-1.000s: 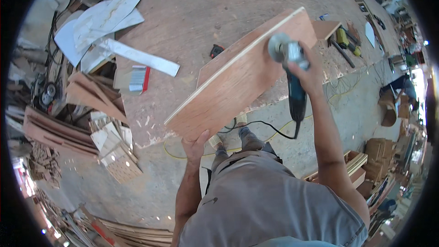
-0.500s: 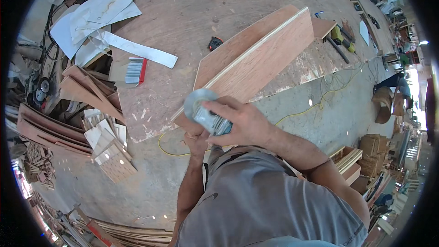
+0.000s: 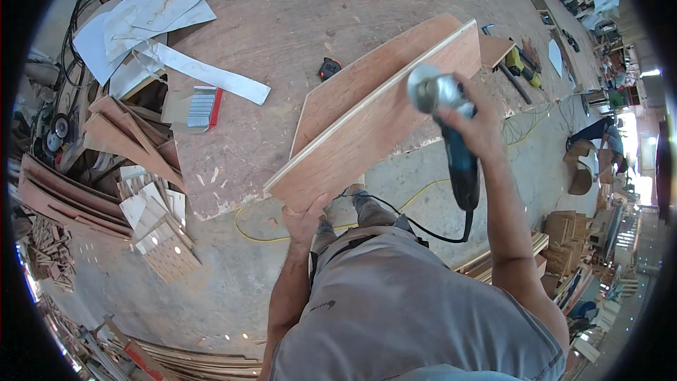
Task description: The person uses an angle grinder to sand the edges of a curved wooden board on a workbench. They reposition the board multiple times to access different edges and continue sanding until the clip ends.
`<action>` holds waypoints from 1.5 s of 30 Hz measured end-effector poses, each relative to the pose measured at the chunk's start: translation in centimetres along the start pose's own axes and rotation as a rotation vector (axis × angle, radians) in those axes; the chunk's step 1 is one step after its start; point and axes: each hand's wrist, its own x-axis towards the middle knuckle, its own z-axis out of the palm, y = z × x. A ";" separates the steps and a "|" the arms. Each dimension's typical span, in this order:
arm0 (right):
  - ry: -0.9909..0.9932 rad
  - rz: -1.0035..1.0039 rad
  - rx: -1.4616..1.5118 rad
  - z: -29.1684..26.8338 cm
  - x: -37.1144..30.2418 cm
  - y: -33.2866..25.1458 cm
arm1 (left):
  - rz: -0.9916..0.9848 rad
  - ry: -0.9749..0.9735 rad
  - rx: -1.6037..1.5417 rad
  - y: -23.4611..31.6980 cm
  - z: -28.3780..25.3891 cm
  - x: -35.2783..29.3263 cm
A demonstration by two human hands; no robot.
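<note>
An angle grinder (image 3: pixel 458 148) with a dark teal body and a pale round disc is in my right hand (image 3: pixel 481 118), its fingers wrapped round the silvery head. The disc overlaps the top edge of a long plywood board (image 3: pixel 381 120); whether it touches I cannot tell. That board stands on edge, slanting from near left to far right. With my left hand (image 3: pixel 303 220) I grip the board's near lower end. A second plywood piece (image 3: pixel 367 85) lies just behind it on the wooden worktable (image 3: pixel 282 0). The grinder's black cord curves down toward my waist.
A tape measure (image 3: pixel 328 68) sits behind the boards. To the left lie a box of staple strips (image 3: pixel 203 108) and white sheets (image 3: pixel 159 10). A green-black power tool (image 3: pixel 518 62) rests at the right. A yellow cable (image 3: pixel 423 194) crosses the floor; a person (image 3: pixel 606 137) is far right.
My right hand has carried the grinder far to the right and away along the board's top edge, from its near left end. My left hand stays at the near end.
</note>
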 end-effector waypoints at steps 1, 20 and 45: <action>-0.063 -0.028 0.017 0.8 -1.5 -0.3 | -0.014 0.001 -0.002 -0.1 0.1 0.0; -0.129 0.012 -0.014 0.5 0.6 -0.4 | -0.099 0.009 -0.125 1.0 0.5 0.1; -0.173 -0.006 0.092 0.2 2.2 -0.4 | 0.007 0.031 -0.057 2.1 1.4 0.2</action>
